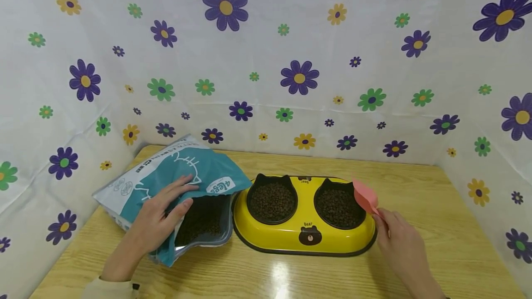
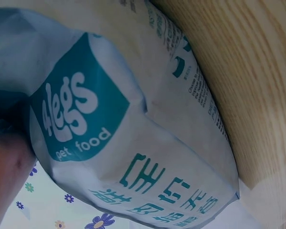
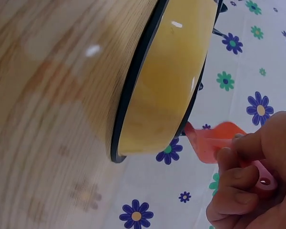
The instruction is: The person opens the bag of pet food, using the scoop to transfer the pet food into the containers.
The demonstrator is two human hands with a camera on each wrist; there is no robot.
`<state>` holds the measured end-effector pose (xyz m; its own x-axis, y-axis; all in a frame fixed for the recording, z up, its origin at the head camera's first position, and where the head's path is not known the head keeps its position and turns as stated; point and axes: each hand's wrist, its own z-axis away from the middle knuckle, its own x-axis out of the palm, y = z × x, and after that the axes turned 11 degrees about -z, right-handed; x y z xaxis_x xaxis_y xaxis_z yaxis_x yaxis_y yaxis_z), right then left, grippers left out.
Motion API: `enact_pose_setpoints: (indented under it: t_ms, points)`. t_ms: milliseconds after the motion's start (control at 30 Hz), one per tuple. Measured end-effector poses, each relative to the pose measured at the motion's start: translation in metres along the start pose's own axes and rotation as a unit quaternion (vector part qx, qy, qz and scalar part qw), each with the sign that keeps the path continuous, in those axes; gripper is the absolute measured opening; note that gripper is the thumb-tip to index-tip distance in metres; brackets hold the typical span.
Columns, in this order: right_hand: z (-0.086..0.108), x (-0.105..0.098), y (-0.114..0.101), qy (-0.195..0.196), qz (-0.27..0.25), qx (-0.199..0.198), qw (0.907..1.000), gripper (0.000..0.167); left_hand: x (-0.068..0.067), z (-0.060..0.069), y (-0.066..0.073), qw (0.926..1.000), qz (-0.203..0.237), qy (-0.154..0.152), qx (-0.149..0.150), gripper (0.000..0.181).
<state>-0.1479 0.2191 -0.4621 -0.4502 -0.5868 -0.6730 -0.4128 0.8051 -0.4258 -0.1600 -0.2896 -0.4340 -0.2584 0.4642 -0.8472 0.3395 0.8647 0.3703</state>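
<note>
On the left lies a teal and white pet food bag, its mouth facing the bowls and dark kibble showing inside. My left hand holds the bag by the upper edge of its mouth, fingers on the outside and thumb at the opening. The bag's printed side fills the left wrist view. My right hand grips a pink scoop by its handle. The scoop is tilted at the right rim of the right bowl, which contains kibble. Whether the scoop holds anything is hidden.
Both bowls sit in a yellow double feeder with a black base edge and a bear print. Kibble also fills the left bowl. The wooden table is enclosed by a white flowered cloth at the back and sides.
</note>
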Motion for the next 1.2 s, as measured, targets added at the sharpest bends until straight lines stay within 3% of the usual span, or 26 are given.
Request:
enact_pose_setpoints:
  t_ms: [300,433,633,767,867,1033,1200]
  points:
    - [0.005,-0.021,0.022,0.023,0.026,0.003,0.9994,0.024,-0.005,0.000,0.007,0.9997,-0.004,-0.022,-0.005,0.038]
    - [0.008,-0.029,0.032,-0.036,0.051,0.061,0.9962,0.026,-0.012,0.007,0.014,0.9991,-0.028,-0.032,-0.002,0.049]
    - [0.011,-0.040,0.045,-0.168,0.089,0.130,0.9731,0.030,-0.017,0.028,0.030,0.9966,-0.075,-0.019,0.031,0.081]
    - [0.009,-0.042,0.049,-0.217,0.094,0.160,0.9586,0.032,-0.016,0.045,0.036,0.9920,-0.117,-0.007,0.047,0.108]
    - [0.006,-0.042,0.050,-0.247,0.083,0.190,0.9465,0.020,-0.014,0.057,0.040,0.9876,-0.150,0.003,0.048,0.123]
    - [0.006,-0.041,0.051,-0.294,0.058,0.241,0.9230,0.018,-0.010,0.071,0.044,0.9808,-0.189,0.030,0.036,0.122]
    - [0.006,-0.039,0.053,-0.294,0.051,0.255,0.9195,0.014,-0.008,0.077,0.041,0.9769,-0.207,0.042,0.032,0.112]
